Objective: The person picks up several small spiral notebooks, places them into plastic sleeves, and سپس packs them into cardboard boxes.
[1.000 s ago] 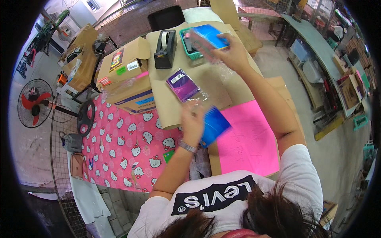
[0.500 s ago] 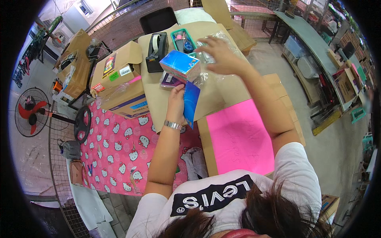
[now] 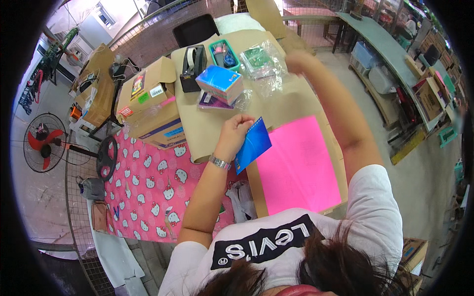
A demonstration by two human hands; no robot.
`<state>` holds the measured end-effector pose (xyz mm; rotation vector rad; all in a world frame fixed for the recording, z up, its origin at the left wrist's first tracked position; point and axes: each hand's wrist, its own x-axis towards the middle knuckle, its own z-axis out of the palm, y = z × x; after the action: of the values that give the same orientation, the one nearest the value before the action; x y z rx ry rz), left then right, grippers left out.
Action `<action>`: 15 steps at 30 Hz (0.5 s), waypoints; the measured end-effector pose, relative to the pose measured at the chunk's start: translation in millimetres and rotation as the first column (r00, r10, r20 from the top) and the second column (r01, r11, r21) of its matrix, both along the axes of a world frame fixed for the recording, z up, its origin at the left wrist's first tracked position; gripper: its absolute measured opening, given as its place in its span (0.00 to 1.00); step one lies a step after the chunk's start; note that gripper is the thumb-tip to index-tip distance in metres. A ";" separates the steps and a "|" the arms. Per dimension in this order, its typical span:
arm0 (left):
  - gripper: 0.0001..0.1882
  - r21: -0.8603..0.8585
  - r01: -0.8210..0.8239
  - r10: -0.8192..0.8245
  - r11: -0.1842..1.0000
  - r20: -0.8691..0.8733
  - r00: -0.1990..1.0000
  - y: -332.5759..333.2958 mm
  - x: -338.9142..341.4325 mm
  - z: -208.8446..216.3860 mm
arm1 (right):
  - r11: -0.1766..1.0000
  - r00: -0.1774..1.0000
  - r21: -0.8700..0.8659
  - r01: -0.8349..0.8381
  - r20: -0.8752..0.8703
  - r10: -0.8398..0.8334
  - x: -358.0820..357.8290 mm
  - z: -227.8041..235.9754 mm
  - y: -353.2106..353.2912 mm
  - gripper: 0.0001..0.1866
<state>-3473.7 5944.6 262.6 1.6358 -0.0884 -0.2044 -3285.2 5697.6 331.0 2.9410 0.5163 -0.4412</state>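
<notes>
My left hand, with a metal watch on its wrist, pinches a thin blue notebook by its upper left edge. The notebook hangs tilted over the near part of the brown-papered table, overlapping a bright pink sheet. Smeared by motion, my right hand is at the table's far right side, its fingers unclear. Nearest to it lies a green pack in clear plastic wrap. A stack of small blue-covered notebooks rests on a purple pack, beyond my left hand.
Behind the stack stand a black tape dispenser and a green basket of small items. Cardboard boxes crowd the left side, above a pink patterned cloth. A fan stands far left; a long grey-green bench runs along the right.
My left hand has carried the blue notebook right, away from the stack. My right hand has swung right, off the plastic-wrapped pack.
</notes>
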 end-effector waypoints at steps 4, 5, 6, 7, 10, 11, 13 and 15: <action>0.09 0.144 0.017 -0.036 0.989 0.135 0.990 -0.1 -3.7 -11.7 | 0.920 0.916 0.273 -0.282 0.361 0.174 -14.5 -28.2 15.0 0.08; 0.09 0.223 0.017 -0.061 0.975 0.193 0.979 0.9 -3.9 -17.7 | 0.846 0.891 0.439 -0.304 0.446 0.089 -8.0 -37.4 22.3 0.08; 0.09 0.336 0.078 -0.148 0.939 0.189 0.971 -10.7 -5.1 -5.7 | 0.744 0.861 0.587 -0.320 0.507 -0.030 1.8 -53.3 18.2 0.08; 0.10 0.445 0.134 -0.233 0.886 0.176 0.956 -26.1 -3.2 6.5 | 0.847 0.849 0.447 -0.287 0.529 0.009 20.0 -63.5 16.4 0.08; 0.13 0.728 0.025 -0.485 0.685 0.430 0.762 -46.8 23.1 22.5 | 0.954 0.807 -0.117 -0.275 0.512 0.295 63.8 -69.0 44.3 0.05; 0.13 0.783 -0.004 -0.534 0.622 0.428 0.729 -65.1 40.1 26.3 | 0.978 0.917 0.135 -0.161 0.388 0.097 82.5 -81.8 33.4 0.05; 0.15 0.883 -0.038 -0.644 0.468 0.370 0.670 -128.3 72.9 37.9 | 0.805 0.949 0.533 0.259 0.015 -0.315 119.3 -108.9 -52.2 0.05; 0.15 0.975 -0.115 -0.538 0.189 0.201 0.819 -115.5 105.9 27.6 | 0.942 0.990 0.319 0.102 0.065 -0.129 107.9 -93.6 -17.6 0.05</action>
<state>-3367.8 5829.0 290.2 3.0041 -0.7988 0.0074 -3177.4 5680.0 237.4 3.2937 0.4414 -0.2630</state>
